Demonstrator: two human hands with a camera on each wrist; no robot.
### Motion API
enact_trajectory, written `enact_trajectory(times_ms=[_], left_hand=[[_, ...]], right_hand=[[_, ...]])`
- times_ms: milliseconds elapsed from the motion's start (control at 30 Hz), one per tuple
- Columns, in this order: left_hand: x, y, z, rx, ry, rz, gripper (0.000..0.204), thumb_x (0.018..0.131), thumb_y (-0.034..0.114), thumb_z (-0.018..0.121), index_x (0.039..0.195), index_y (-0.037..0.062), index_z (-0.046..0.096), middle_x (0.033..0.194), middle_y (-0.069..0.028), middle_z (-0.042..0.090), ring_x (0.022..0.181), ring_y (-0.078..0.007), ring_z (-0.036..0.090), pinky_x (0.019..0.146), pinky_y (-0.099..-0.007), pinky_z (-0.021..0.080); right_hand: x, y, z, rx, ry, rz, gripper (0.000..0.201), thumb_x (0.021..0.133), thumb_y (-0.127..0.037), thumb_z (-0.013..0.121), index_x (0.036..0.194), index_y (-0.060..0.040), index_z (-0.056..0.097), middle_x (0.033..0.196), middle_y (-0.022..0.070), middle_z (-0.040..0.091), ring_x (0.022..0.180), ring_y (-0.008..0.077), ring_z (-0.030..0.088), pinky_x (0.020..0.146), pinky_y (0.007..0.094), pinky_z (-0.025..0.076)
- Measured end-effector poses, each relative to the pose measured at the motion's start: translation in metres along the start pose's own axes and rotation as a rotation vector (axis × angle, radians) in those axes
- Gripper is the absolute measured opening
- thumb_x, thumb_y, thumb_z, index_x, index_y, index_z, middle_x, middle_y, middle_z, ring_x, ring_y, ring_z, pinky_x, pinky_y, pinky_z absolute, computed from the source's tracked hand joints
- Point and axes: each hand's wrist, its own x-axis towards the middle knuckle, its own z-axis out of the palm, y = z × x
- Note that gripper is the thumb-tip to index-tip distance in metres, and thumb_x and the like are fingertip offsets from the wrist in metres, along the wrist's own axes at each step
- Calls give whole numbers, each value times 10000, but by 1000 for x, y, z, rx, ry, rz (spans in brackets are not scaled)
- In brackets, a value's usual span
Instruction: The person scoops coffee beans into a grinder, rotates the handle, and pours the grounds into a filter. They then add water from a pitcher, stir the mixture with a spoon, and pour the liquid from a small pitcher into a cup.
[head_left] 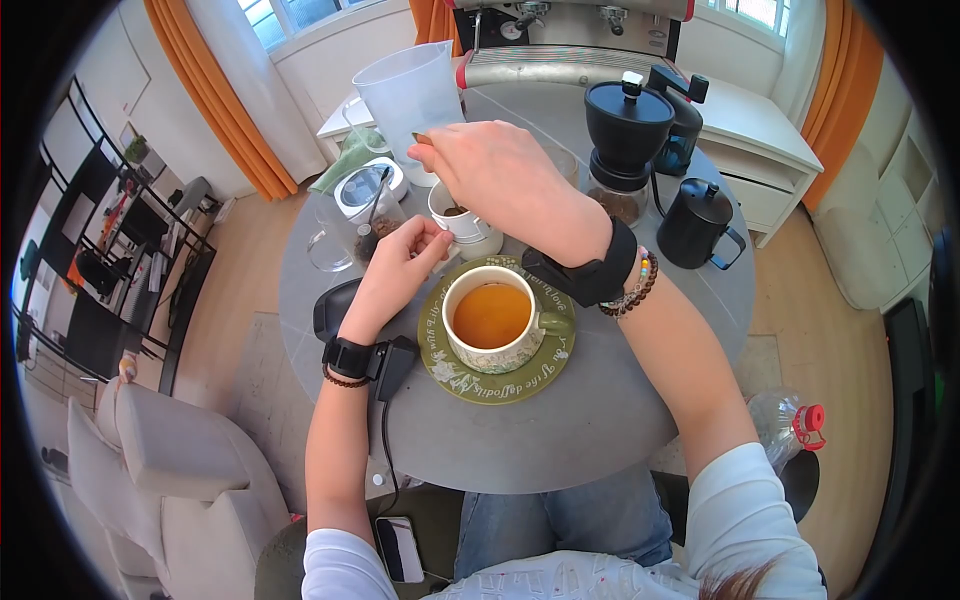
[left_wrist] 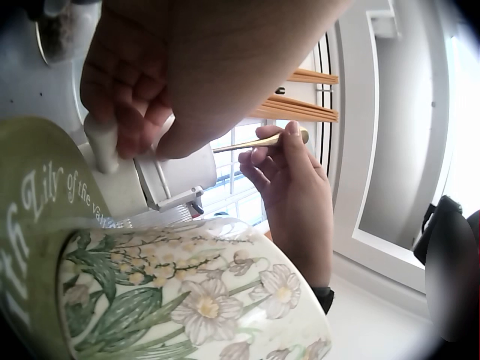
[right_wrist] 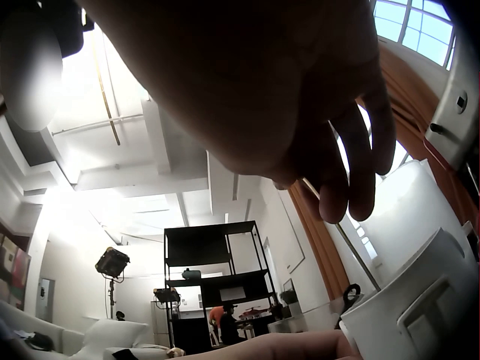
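Observation:
My right hand (head_left: 510, 185) arches over a small white cup (head_left: 478, 236) and pinches a gold-coloured spoon (left_wrist: 259, 142) by its handle end. The spoon's thin shaft (right_wrist: 358, 256) slants down into the cup, so its lower end is hidden. Dark brown contents (head_left: 455, 211) show inside the cup. At the cup's near left side, my left hand (head_left: 400, 262) grips its white handle (left_wrist: 103, 142) with curled fingers. Just in front stands a flowered mug (head_left: 490, 350) of amber-brown liquid (head_left: 492, 315), on a green lettered plate (head_left: 480, 390).
Behind the hands stand a tall translucent jug (head_left: 405, 90) and a round white device (head_left: 370, 187). A glass cup (head_left: 330, 245) is at left. To the right are a black hand grinder (head_left: 628, 125) and a black kettle (head_left: 697, 225). An espresso machine (head_left: 570, 65) is at the back.

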Motion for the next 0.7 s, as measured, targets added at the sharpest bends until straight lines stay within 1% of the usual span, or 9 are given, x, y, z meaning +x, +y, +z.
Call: enact_trajectory(times_ms=[100,200,300,400,500,600,700], left_hand=[[0,0,0,-8,1,-3,243,981,272,582,955,30,582,794,13,618,714,-39,535,599,-209,422],[0,-2,0,-8,2,4,242,982,271,582,955,31,582,793,15,617,714,-37,533,599,-208,421],[0,-3,0,-8,1,7,241,984,271,581,956,31,582,793,16,616,715,-36,533,602,-207,421],[0,-3,0,-17,-1,0,240,985,269,581,957,31,581,794,16,616,717,-36,534,606,-206,421],[0,-2,0,-16,-1,-5,237,985,268,580,957,32,582,795,14,617,718,-36,535,606,-206,422],[1,-3,0,-14,-1,-1,235,986,265,578,958,32,582,797,13,619,719,-37,535,604,-207,422],[0,-2,0,-18,-3,-9,235,986,263,576,958,30,582,798,11,620,719,-39,535,602,-207,423]], right_hand=[[0,4,0,-87,3,-38,276,967,-263,544,814,-67,664,687,99,660,661,260,669,584,350,491],[-2,5,-2,-170,7,-40,281,968,-263,543,806,-65,661,680,101,655,659,259,668,582,348,491],[0,1,-7,-107,-87,41,275,966,-262,546,809,-68,661,677,100,654,663,258,665,595,351,486],[2,1,-9,6,-46,63,280,964,-259,550,787,-74,663,666,103,650,636,268,657,585,352,478],[0,8,-4,-83,13,-24,285,966,-255,545,788,-67,665,664,109,649,621,272,659,565,357,490],[0,11,-5,-184,10,-29,282,967,-256,543,802,-62,665,663,114,648,630,276,661,570,360,497],[1,3,-10,-78,-96,73,275,963,-264,550,811,-69,670,666,109,652,648,269,661,591,362,485]])
